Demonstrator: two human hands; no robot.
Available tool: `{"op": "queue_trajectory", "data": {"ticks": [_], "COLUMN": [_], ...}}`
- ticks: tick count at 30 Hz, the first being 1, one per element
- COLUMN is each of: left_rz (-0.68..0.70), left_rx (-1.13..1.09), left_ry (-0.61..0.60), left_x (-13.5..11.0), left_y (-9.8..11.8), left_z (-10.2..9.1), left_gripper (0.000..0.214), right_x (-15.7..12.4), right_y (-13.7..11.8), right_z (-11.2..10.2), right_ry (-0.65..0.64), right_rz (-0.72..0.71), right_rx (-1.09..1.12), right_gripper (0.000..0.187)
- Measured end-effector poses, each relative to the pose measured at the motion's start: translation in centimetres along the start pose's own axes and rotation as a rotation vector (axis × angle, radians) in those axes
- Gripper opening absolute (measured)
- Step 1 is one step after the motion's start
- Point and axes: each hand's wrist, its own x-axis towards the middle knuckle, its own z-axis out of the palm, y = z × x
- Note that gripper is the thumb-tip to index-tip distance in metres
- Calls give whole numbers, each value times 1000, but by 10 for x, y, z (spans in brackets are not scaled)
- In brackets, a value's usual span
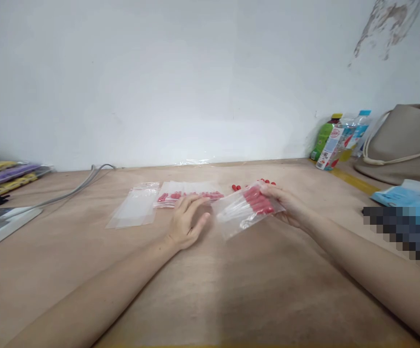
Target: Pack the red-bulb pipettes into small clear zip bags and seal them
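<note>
From where I stand, the person's right hand [286, 205] has its grip closed on one end of a clear bag [231, 212], tilted and held just above the desk [210, 299]. Red pieces [256, 199] lie side by side inside the bag, at the end nearest those fingers. The left hand [186, 223] is just beside the bag's other end, its grip released, fingers spread and thumb apart. Its fingertips overlap a row of filled bags [190, 189] with red contents; I can't tell whether they touch.

Left of that row, some flat clear bags [133, 208] lie on the desk. A few loose red pieces [236, 187] sit behind the held bag, partly hidden by it.

Farther off to the right, bottles [324, 137] stand near the wall [159, 82], beside a grey-beige handbag [405, 140], with a blue packet [398, 197] in front. Over on the left, a grey cable [74, 190] runs across the desk near yellow and purple packages [10, 175].
</note>
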Motion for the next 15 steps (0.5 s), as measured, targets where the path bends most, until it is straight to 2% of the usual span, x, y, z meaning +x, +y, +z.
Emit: {"op": "queue_trajectory", "data": {"ticks": [3, 6, 11, 13, 15], "left_rz": [-117, -169, -176, -175, -183], "left_rx": [73, 102, 144, 154, 159], "left_ry": [148, 196, 176, 172, 176], "left_x": [2, 3, 2, 1, 1], "left_y": [-5, -9, -11, -11, -11], "left_z": [4, 6, 4, 2, 1], "left_gripper": [25, 25, 25, 25, 24], "right_x": [11, 27, 59, 68, 70], "right_y": [-9, -4, 25, 35, 41], "right_z": [3, 23, 71, 82, 84], "right_ry": [145, 218, 229, 190, 121], "right_rz": [-104, -138, -68, -33, 0], "right_rx": [111, 249, 178, 123, 42], "right_gripper": [11, 13, 15, 17, 16]}}
